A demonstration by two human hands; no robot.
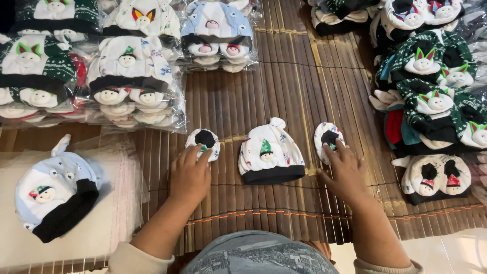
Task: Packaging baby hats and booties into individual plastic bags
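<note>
A white baby hat (270, 152) with a black band and a small face patch lies flat in the middle of the bamboo mat (299, 86). A small white mitten with a black cuff (204, 140) lies to its left; my left hand (190, 175) rests its fingertips on that mitten. A matching mitten (327, 138) lies to the right of the hat, and my right hand (345, 172) touches it with spread fingers. Neither hand grips anything.
Stacks of bagged hat sets (127, 66) fill the back left. A loose pile of green, white and red hats (431, 91) lies at the right. A light blue hat (56, 195) sits on a clear bag at the left.
</note>
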